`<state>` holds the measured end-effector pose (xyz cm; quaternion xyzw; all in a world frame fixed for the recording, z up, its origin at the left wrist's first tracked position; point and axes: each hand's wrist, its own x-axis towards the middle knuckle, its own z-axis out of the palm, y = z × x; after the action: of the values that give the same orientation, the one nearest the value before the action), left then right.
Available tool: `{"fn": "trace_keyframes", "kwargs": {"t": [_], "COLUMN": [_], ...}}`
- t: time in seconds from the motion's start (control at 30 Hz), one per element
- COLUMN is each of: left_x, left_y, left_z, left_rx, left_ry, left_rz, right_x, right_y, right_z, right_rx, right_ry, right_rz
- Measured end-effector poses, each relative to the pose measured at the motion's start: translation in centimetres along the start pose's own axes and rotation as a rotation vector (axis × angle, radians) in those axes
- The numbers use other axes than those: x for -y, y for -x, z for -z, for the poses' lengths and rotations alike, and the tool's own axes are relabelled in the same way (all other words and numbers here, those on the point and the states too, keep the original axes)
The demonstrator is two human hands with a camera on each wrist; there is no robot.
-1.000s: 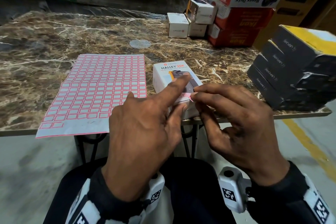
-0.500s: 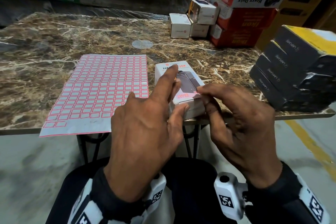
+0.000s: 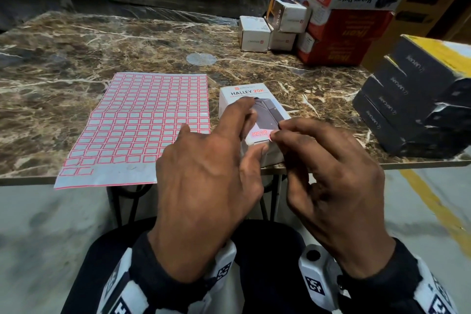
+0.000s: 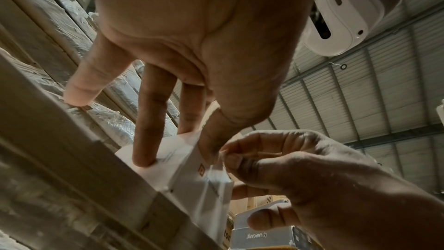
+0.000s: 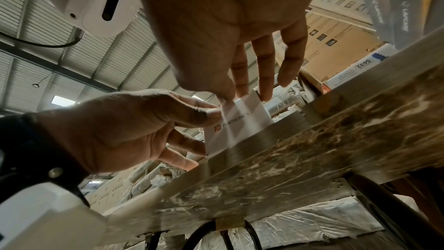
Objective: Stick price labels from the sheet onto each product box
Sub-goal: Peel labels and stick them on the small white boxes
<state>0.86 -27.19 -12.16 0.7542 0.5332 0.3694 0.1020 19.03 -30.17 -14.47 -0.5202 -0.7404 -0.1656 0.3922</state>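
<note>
A white product box [image 3: 270, 109] marked HALLEY 20K lies flat at the table's near edge. My left hand [image 3: 251, 122] rests on it, with straight fingers on its top and the thumb against its near face. My right hand [image 3: 276, 132] pinches a small red-edged price label [image 3: 270, 135] between thumb and forefinger over the box's near right corner. Left of the box lies the label sheet [image 3: 142, 125], a grid of red-bordered labels. The left wrist view shows my fingers [image 4: 144, 140] pressing the box [image 4: 192, 170]. In the right wrist view the box [image 5: 240, 119] overhangs the table edge slightly.
A stack of black boxes [image 3: 418, 99] stands at the right. Small white boxes [image 3: 254, 33] and red and white cartons [image 3: 341, 33] stand at the back right. The marble table's [image 3: 63, 46] near edge runs just under the sheet and the box.
My left forefinger has slid from beside the label toward the far end of the box top. My right hand still pinches the label at the near right corner.
</note>
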Motion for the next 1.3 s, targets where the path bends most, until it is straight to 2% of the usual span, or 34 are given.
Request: {"fn": "trace_keyframes", "kwargs": {"t": [0.17, 0.4, 0.53, 1.07, 1.3], "left_x": [0.0, 0.1, -0.1, -0.2, 0.0], "left_y": [0.0, -0.1, 0.0, 0.3, 0.1], "left_z": [0.0, 0.0, 0.0, 0.1, 0.3], "left_rx": [-0.006, 0.0, -0.042, -0.085, -0.022], "left_ry": [0.008, 0.03, 0.04, 0.037, 0.002], "left_rz": [0.009, 0.017, -0.01, -0.042, -0.024], "right_x": [0.9, 1.3, 1.6, 1.6, 0.4], "right_y": [0.1, -0.1, -0.3, 0.9, 0.9], "right_z": [-0.3, -0.4, -0.4, -0.3, 0.2], "right_rx": [-0.027, -0.044, -0.054, -0.011, 0.047], "right_ry": [-0.011, -0.149, -0.141, 0.107, 0.004], "right_rz": [-0.061, -0.181, -0.197, -0.022, -0.009]}}
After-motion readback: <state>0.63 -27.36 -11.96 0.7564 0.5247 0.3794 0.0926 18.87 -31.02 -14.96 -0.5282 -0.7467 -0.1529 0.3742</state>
